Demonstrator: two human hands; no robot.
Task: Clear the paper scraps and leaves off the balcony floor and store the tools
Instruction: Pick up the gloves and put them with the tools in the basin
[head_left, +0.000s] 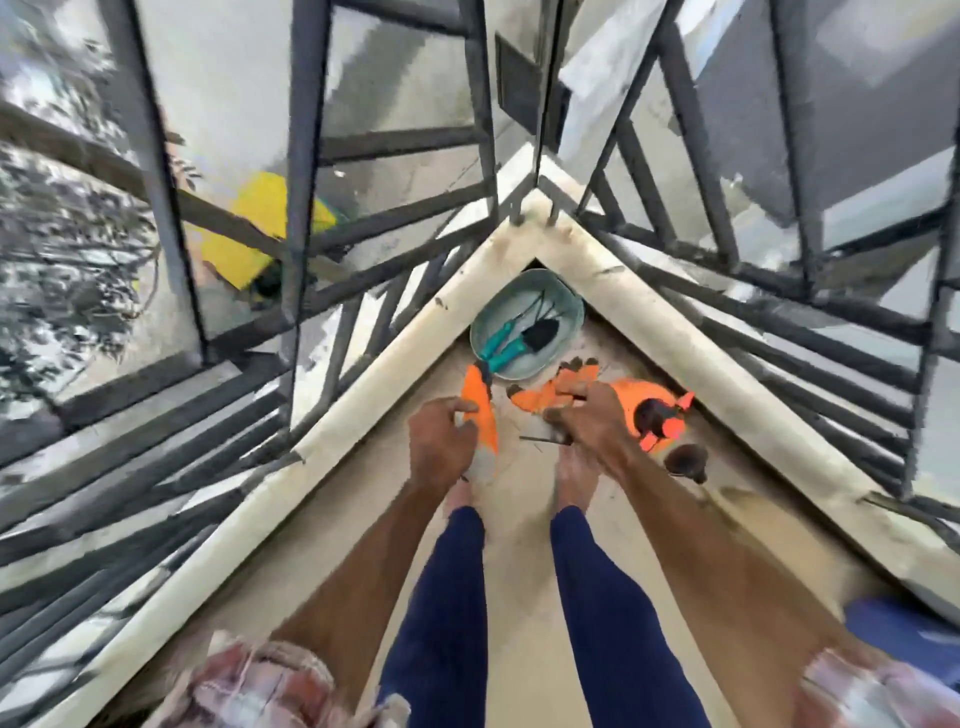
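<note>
1. Two hands work low in the balcony corner: the left hand (441, 434) has its fingers curled round an orange glove (482, 410), and the right hand (589, 421) clutches a second orange glove (535, 399) just in front of the bare feet (576, 478).
2. Storing the tools looks to be the step in hand. The teal-handled tools (501, 340) already lie in the pale green basin (514, 296), which sits tight in the angle of the kerb (395, 374).
3. No paper scraps or leaves show plainly on the floor (519, 519), though motion blur may hide small ones.
4. The next move likely calls for a short reach forward to drop both gloves into the basin, clear of the tool handles jutting over its near rim.
5. A thin dark rod (543, 440) lies under the right hand; whether the fingers hold it cannot be told.
6. An orange container (639, 397) and a dark round object (685, 460) sit on the floor to the right, near the glove, and probably need putting away too.
7. The grey railing (363, 322) closes in on both sides, leaving little room to turn.
</note>
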